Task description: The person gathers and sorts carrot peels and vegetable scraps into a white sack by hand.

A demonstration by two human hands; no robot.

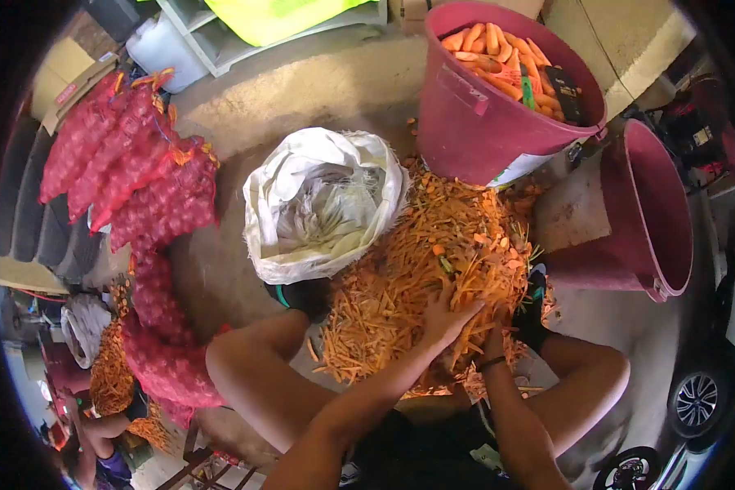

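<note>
A large heap of carrot peelings (384,302) lies between my legs, with a few carrot pieces and bits of green on top. My left hand (447,317) rests on the heap, thumb stretched out and apart, fingertips partly in the peelings. Beside it, my right hand (491,336) reaches down into the same peelings, which hide its fingers. Just behind the heap on the left stands a white woven sack (261,237), its mouth rolled wide.
Peeled carrots (494,49) fill a maroon bin (474,122) at the back, with a green-handled tool (527,91) on them. Another maroon bin (629,245) tilts at right. Red net bags of onions (151,180) line the left. Another person (98,433) sits far left near more peelings.
</note>
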